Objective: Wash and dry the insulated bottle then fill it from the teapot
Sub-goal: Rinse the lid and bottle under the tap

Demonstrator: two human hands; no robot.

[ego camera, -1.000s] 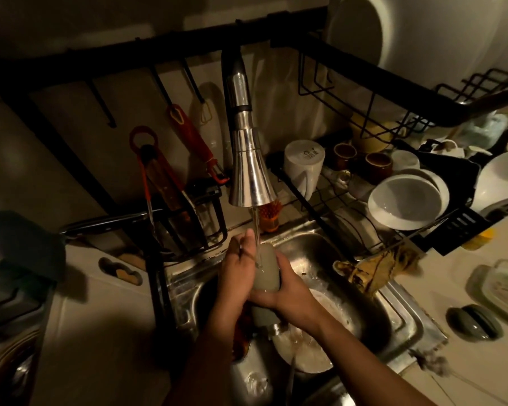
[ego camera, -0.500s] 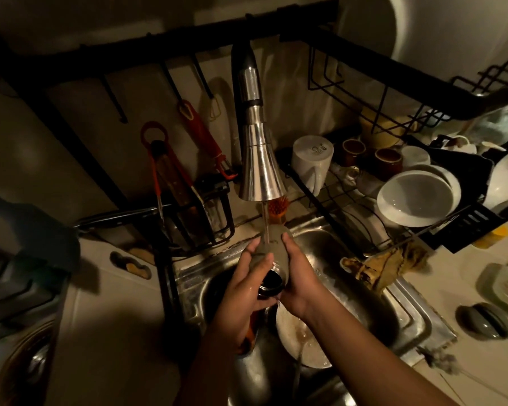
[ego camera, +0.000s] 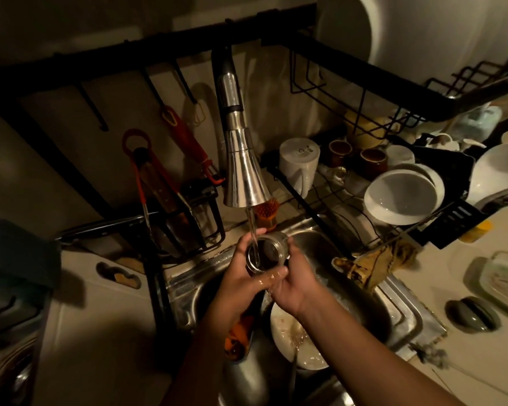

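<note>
Insulated bottle was over the sink, right under the faucet. Both hands were clamped round it: left hand on its left side, right hand on its right. Long axis was near upright, open mouth pointing up at the faucet. Water stream ran into the mouth. Lower body was hidden.

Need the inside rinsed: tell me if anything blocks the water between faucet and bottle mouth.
Nothing visible does. The stream falls from the faucet straight into the bottle's open mouth; left hand and right hand grip its sides.
</note>
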